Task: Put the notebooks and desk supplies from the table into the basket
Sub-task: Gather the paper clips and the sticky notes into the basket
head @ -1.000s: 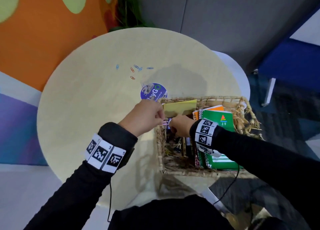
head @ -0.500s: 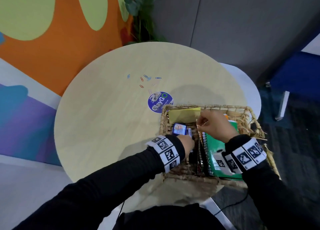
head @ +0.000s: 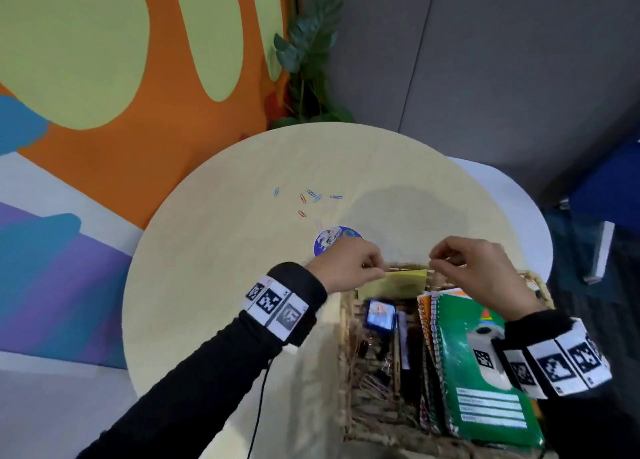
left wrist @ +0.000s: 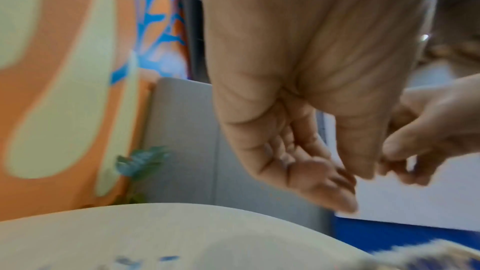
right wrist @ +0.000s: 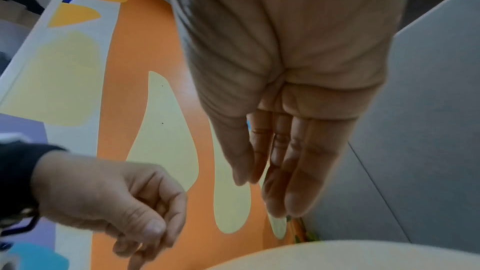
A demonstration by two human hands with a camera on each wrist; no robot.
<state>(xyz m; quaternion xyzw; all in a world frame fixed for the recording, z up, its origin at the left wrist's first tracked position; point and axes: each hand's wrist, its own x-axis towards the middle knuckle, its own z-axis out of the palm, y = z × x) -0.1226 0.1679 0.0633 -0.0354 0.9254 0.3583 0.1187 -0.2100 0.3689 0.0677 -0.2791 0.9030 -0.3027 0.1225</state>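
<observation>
A wicker basket (head: 347,354) sits at the near right of the round pale table (head: 225,285). Inside it are a green spiral notebook (head: 457,334), an orange notebook (head: 424,306), a yellow sticky pad (head: 398,283), a small blue item (head: 381,315) and dark binder clips (head: 374,354). Several coloured paper clips (head: 313,197) lie on the table beyond a round blue sticker (head: 332,238). My left hand (head: 379,270) hovers over the basket's far rim with its fingers loosely curled (left wrist: 345,188). My right hand (head: 436,256) is beside it, fingers nearly straight (right wrist: 259,190). I see nothing held in either hand.
A potted plant (head: 311,60) stands behind the table against the orange and green wall. A white round surface (head: 519,216) adjoins the table at the right, with a blue seat (head: 609,188) past it. The basket's right side overhangs the table edge.
A second ago both hands pinched a pink paper clip at the basket's edge. The left hand then dipped into the basket. Now both hands are raised over the far rim with nothing visible in them.
</observation>
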